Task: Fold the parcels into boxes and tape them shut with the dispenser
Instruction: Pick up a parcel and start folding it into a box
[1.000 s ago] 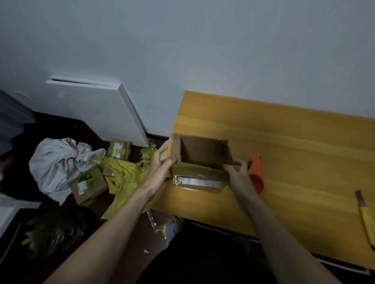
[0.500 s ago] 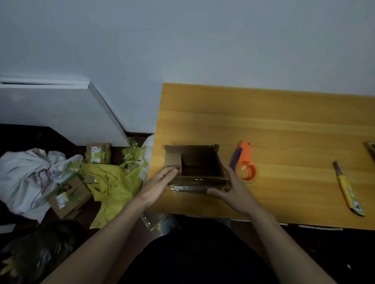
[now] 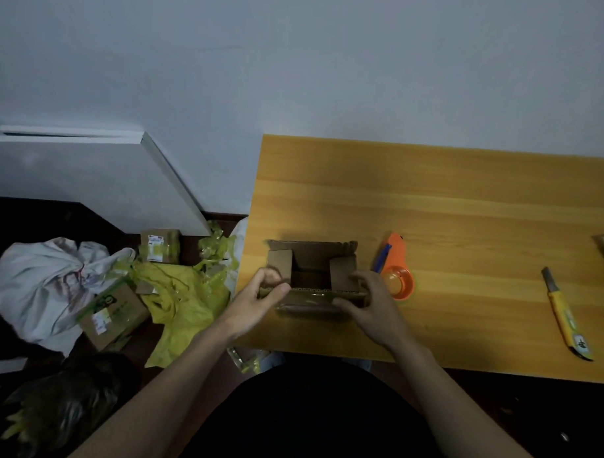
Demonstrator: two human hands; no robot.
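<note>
While the open box (image 3: 311,270) is sitting at the table's (image 3: 431,206) front-left corner, floor clutter of parcels (image 3: 114,311) and yellow wrap (image 3: 185,293) is crowding the left. Left hand (image 3: 257,301) and right hand (image 3: 369,308) are pinching the near flap; dispenser (image 3: 396,271) just right, knife (image 3: 564,315) well apart. Versus 0.5 s ago, the side flaps are now folding inward.

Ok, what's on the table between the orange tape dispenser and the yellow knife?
Nothing: the head view shows bare wooden table between the tape dispenser and the yellow knife.
</note>
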